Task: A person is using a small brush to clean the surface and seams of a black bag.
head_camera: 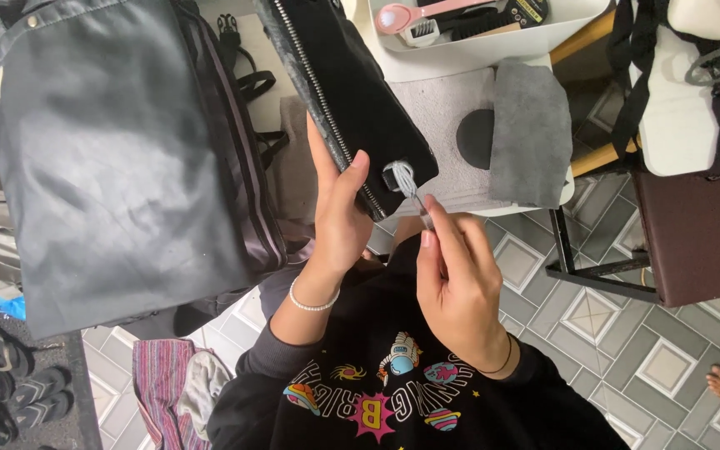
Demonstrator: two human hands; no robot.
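Gripped around its lower end by left hand (339,217), black zippered pouch (352,92) slanting from upper left to lower right, right hand (456,279) pinching its grey zipper pull (403,179).

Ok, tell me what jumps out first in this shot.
At centre, the left hand grips a black zipped pouch, while the right hand pinches a thin tool at a grey loop on its corner. A big grey bag fills the left side, and a grey cloth lies on the table behind.

Head-worn view, straight down, close over lap and tiled floor (627,333)
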